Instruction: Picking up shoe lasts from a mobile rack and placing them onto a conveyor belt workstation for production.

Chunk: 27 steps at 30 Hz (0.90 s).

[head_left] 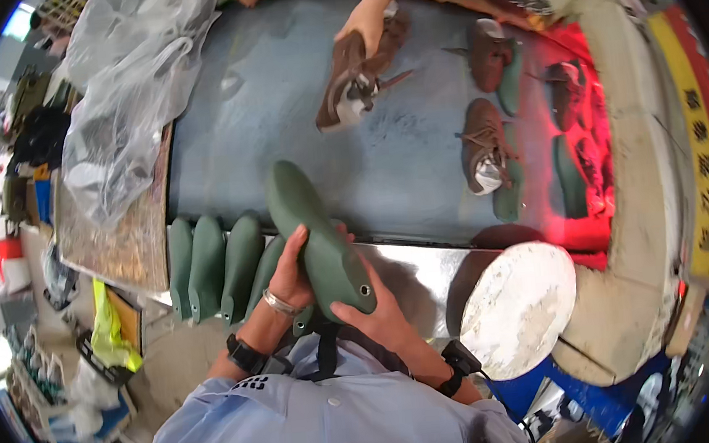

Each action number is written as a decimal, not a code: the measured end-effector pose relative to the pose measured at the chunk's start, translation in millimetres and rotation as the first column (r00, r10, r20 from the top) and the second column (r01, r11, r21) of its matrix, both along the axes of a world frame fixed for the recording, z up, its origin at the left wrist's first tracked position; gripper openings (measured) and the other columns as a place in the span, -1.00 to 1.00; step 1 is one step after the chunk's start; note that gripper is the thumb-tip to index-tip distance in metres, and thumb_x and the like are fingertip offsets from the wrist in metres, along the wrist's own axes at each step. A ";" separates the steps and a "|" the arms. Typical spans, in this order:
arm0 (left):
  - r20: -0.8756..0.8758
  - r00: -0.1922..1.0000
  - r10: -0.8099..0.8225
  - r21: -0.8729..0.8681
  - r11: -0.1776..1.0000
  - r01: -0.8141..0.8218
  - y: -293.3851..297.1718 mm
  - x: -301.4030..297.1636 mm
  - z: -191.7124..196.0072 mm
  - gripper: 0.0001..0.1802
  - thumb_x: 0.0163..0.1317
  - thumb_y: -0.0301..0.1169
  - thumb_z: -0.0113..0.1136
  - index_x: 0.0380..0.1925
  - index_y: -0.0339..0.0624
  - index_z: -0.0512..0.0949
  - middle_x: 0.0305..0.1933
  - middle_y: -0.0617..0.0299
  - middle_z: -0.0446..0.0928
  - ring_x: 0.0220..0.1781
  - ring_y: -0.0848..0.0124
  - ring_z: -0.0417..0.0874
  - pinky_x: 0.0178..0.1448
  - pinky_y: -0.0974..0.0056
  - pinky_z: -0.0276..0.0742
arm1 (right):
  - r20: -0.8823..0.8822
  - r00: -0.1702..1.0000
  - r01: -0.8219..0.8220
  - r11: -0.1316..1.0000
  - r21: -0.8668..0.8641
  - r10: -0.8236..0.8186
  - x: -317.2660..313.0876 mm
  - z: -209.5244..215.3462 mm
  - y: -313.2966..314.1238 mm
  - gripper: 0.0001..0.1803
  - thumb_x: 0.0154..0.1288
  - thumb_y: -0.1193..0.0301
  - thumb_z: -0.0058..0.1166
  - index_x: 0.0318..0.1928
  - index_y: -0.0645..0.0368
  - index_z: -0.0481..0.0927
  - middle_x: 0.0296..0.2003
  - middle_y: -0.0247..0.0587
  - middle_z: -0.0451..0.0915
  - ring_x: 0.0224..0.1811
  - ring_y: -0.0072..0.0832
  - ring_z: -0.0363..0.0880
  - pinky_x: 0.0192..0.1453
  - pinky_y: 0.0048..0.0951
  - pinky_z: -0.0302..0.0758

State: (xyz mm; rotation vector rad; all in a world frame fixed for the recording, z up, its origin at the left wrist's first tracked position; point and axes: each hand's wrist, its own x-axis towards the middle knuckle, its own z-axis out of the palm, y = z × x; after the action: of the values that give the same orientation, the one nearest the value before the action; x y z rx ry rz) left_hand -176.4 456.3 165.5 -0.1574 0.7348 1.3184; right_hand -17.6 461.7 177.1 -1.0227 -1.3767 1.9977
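Observation:
A dark green shoe last (pixel 316 242) is held between my hands in front of my chest, its toe pointing away from me and slightly left. My left hand (pixel 292 277) is closed round its left side, wearing a silver bracelet. My right hand (pixel 381 308) grips the heel end from the right, beside a metal-ringed hole. Several more green lasts (pixel 222 267) stand in a row at the near edge of the belt, just left of my hands. Across the grey conveyor belt (pixel 276 93), a co-worker's hand (pixel 366 25) holds a brown shoe (pixel 349 87).
Brown shoes (pixel 482 138) and green lasts (pixel 568 177) lie on the belt's right end, some under red light beside a pale housing (pixel 636 112). A worn white oval disc (pixel 518 308) is close on my right. Clear plastic bags (pixel 129 98) cover the left side table.

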 end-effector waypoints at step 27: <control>-0.889 -0.142 -0.436 -0.409 0.614 0.675 -128.0 -35.9 -151.7 0.06 -0.03 0.01 0.13 0.25 -0.41 -0.22 0.33 -0.25 -0.20 0.36 -0.13 -0.17 0.37 0.05 -0.15 | 0.408 0.555 0.694 0.674 0.251 -0.724 -64.2 -139.1 -196.6 -0.33 0.07 0.40 0.14 0.18 0.32 0.20 0.03 0.04 0.40 0.08 -0.25 0.36 0.16 -0.35 0.26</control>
State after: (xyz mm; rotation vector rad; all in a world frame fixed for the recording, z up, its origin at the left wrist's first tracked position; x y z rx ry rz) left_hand -212.3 328.4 13.8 1.2875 1.5322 0.3649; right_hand -81.8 265.0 38.0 -1.7866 -0.9566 1.1063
